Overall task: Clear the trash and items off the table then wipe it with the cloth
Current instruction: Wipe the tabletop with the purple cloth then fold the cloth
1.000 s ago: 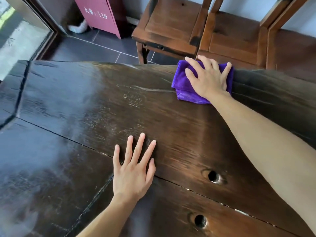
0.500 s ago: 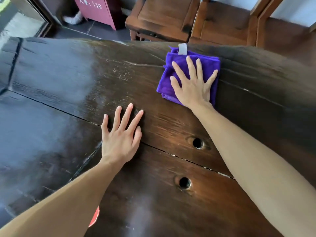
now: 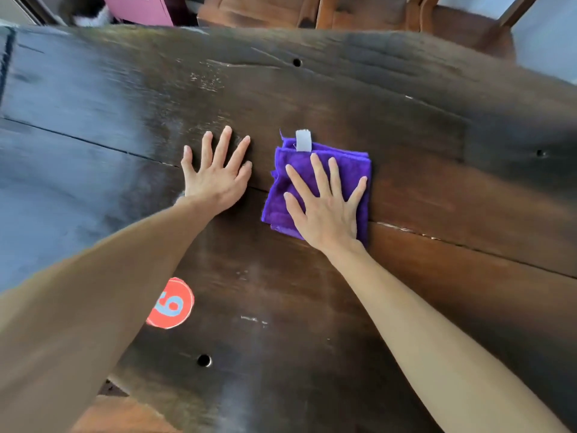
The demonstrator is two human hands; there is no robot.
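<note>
The right hand (image 3: 324, 210) lies flat with fingers spread on the folded purple cloth (image 3: 349, 170), pressing it to the dark wooden table (image 3: 437, 170) near mid-surface — the cloth sits directly under this hand, its white tag (image 3: 303, 140) pointing to 12 o'clock. The left hand (image 3: 215, 179) rests just beside the cloth at its 9 o'clock, palm down, fingers spread, holding nothing. Judgement: the right hand alone drives the wipe — unwiped board extends toward 3 o'clock, while a red numbered sticker (image 3: 171, 304) lies at 7 o'clock
</note>
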